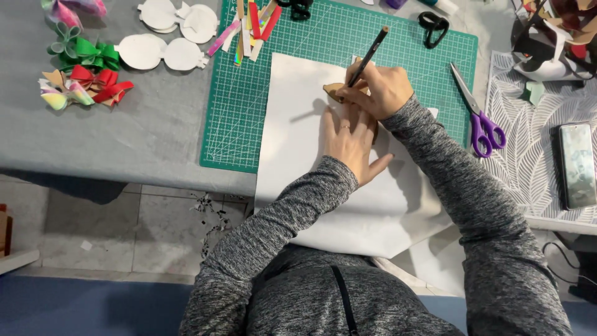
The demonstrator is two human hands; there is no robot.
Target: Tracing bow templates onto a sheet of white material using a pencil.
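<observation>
Right hand (380,89) is closed in a writing grip on a slim black pencil (369,55), tip down at the edge of a small brown cardboard template (334,91); the pencil's long axis runs up and to the right, away from the body. Left hand (350,138) lies open & flat, fingers spread, pressing down on that template – most of the piece is hidden under both hands, only its upper-left end shows, so its full shape can't be made out. The template sits on a large white sheet of soft material (298,155), right under the palms, w/ the right hand nearer the exposed end and the left just behind it toward the body. The sheet lies on a green gridded cutting mat (236,112) and hangs off the near edge of the grey table (143,134); its lower part is cut off by the person's torso. To the right, well apart from the hands – purple-handled scissors (479,121), then a dark phone (577,163) on a white leaf-patterned placemat (528,149). At the mat's far edge: black-handled scissors (433,26) and a bunch of coloured strips (252,28). Far left: white round cut-out shapes (163,53), a green ribbon bow (93,55), a red bow (99,84). Items at top right are a jumble, hard to tell apart.
</observation>
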